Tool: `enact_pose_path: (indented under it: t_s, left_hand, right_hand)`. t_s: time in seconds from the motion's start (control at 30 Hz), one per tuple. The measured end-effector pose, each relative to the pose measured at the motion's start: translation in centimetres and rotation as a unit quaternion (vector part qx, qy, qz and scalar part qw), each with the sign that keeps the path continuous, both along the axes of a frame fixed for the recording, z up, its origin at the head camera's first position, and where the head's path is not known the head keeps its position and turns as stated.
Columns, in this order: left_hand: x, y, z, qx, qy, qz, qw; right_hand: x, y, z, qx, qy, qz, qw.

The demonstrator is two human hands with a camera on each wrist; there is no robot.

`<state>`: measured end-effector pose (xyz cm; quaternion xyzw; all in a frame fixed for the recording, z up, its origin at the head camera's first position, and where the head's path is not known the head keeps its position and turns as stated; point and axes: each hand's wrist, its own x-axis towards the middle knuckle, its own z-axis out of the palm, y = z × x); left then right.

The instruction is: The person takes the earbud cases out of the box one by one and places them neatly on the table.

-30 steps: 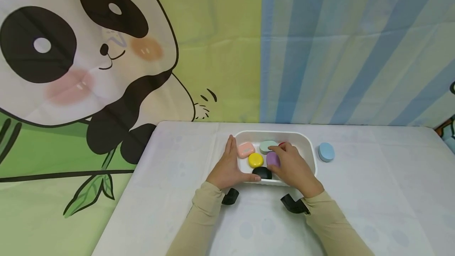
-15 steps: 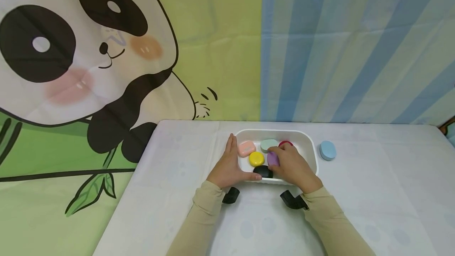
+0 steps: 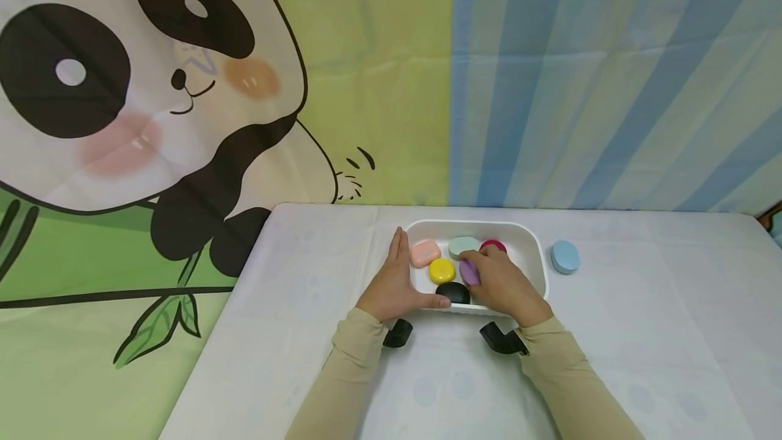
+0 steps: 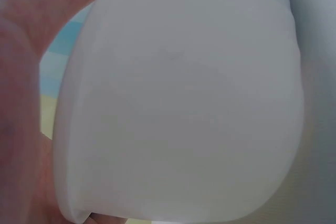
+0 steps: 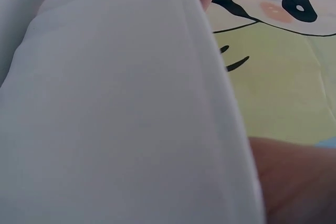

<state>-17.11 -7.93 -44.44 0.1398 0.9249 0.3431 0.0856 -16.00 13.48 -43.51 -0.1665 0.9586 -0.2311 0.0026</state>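
Note:
A shallow white tray stands on the table, also filling much of the left wrist view as a white wall. My left hand grips its left near corner, thumb over the front rim and fingers along the left end. Inside the tray, my right hand pinches a purple rounded piece between thumb and fingers, partly hiding it. Around it lie a pink rounded piece, a yellow round one, a black oval one, a mint-green one and a partly covered red one.
A light blue rounded piece lies on the white-covered table, right of the tray. Black curved wrist mounts sit below both wrists. Behind the table's far edge hangs a panda-printed cloth.
The purple piece has tilted slightly in my right hand, and more of the red piece shows. My left hand stays at the tray's corner. The head view has shifted a little.

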Motion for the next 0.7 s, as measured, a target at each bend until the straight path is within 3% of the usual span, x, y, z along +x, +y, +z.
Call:
enact_pose_path:
  t_s: [0.37, 0.7]
  left_hand:
    - [-0.02, -0.04, -0.1, -0.001, 0.004, 0.001, 1.0]
    - [-0.09, 0.01, -0.15, -0.004, 0.006, 0.002, 1.0]
  right_hand:
    - [-0.28, -0.11, -0.19, -0.009, -0.042, -0.023, 0.9988]
    - [-0.48, 0.19, -0.19, -0.002, -0.016, -0.02, 0.9997]
